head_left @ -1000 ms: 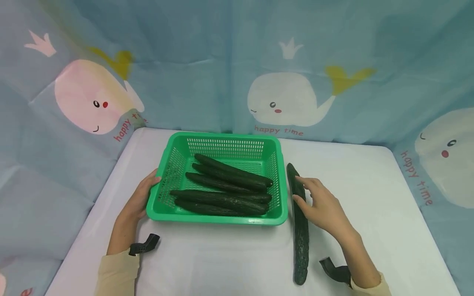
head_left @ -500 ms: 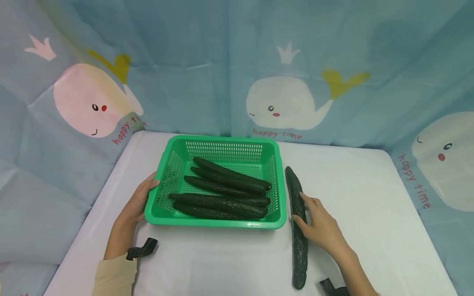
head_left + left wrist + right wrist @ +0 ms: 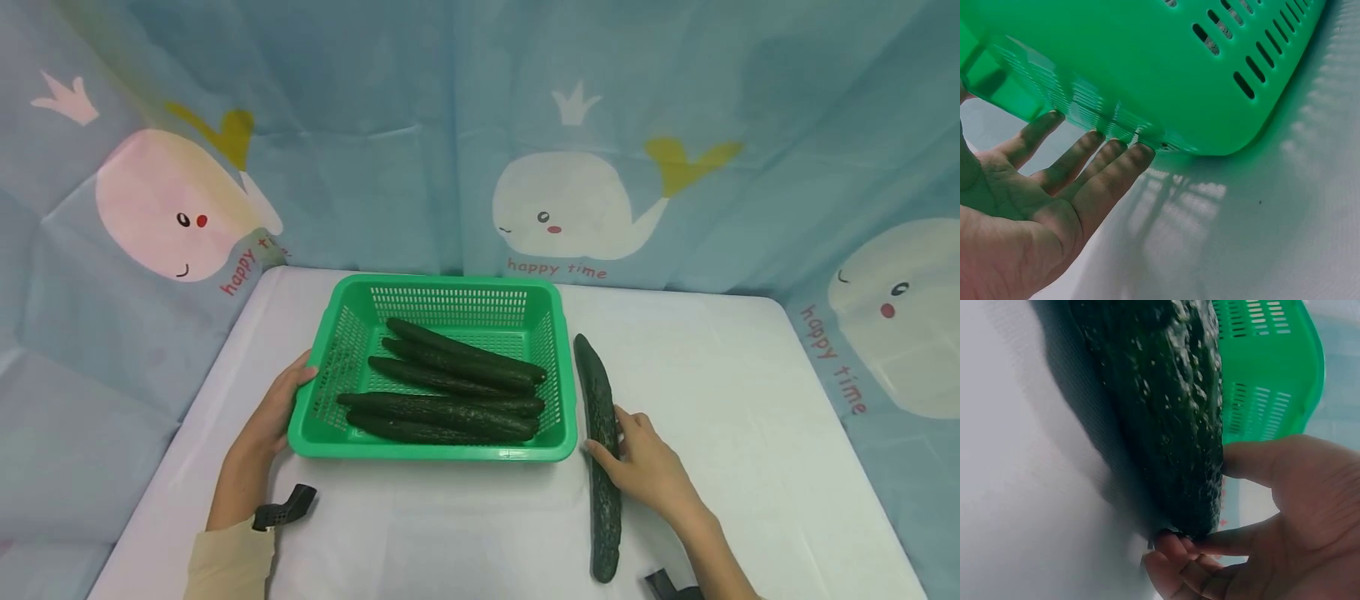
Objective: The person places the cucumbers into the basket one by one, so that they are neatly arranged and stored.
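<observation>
A green plastic basket (image 3: pixel 442 452) with slotted walls stands on the table, holding several dark green cucumbers (image 3: pixel 450 408). My left hand (image 3: pixel 277 408) holds its left side: the thumb lies over the rim, while the fingertips (image 3: pixel 1138 156) touch the outer wall in the left wrist view. Just right of the basket, one long cucumber (image 3: pixel 606 517) lies lengthwise on the white cloth, pointing away from me. My right hand (image 3: pixel 645 462) grips it around the middle, thumb on the basket side and fingers on the other. Bumpy skin of that cucumber (image 3: pixel 1160 412) fills much of the right wrist view.
White cloth (image 3: pixel 720 375) covers the table. A blue curtain (image 3: pixel 390 192) printed with whales hangs behind it and along the sides. Each wrist wears a black camera mount, such as the left one (image 3: pixel 285 508).
My right hand has slid toward me along the cucumber from near its far end to its middle, and its fingers have closed around it. The left hand stays on the basket.
</observation>
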`<state>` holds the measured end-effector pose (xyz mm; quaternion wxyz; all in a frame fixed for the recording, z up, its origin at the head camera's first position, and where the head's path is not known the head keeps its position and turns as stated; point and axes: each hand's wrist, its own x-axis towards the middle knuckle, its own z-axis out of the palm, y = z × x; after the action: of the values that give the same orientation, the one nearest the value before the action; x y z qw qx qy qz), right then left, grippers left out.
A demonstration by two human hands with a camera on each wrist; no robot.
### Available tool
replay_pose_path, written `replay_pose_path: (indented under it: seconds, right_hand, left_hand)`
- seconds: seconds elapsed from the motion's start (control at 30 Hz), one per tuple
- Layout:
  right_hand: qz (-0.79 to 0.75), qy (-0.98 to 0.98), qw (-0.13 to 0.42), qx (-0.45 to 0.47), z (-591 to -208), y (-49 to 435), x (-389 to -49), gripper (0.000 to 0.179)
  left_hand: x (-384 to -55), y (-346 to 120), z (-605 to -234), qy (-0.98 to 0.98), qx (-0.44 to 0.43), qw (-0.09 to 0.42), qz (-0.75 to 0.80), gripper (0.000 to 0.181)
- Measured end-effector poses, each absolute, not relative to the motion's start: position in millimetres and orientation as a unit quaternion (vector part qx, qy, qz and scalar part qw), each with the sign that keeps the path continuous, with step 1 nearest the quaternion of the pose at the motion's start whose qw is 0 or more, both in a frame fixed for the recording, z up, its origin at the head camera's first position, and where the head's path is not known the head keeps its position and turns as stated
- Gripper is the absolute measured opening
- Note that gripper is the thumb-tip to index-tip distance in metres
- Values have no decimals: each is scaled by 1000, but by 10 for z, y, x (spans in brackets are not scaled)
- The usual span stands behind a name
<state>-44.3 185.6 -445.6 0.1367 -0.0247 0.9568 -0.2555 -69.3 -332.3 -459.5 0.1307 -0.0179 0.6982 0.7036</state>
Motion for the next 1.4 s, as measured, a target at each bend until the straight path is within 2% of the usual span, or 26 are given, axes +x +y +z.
replay_pose_path:
  seconds: [0.23, 0.47, 0.77, 1.4]
  right_hand:
    - [-246, 957, 150, -26, -4424, 1883, -434, 83]
    - [-281, 947, 155, -18, -4409, 1884, -461, 74]
    - [-292, 949, 120, -18, -4406, 1794, -479, 76]
    - [-298, 941, 161, -17, -4342, 1898, -504, 77]
  left_hand:
    - [-716, -3317, -4577, 691, -11, 132, 711, 71]
    - [-744, -3281, -4525, 699, -24, 135, 702, 71]
    - [-723, -3274, -4485, 703, -22, 132, 699, 71]
    - [-650, -3291, -4520, 700, -32, 133, 701, 70]
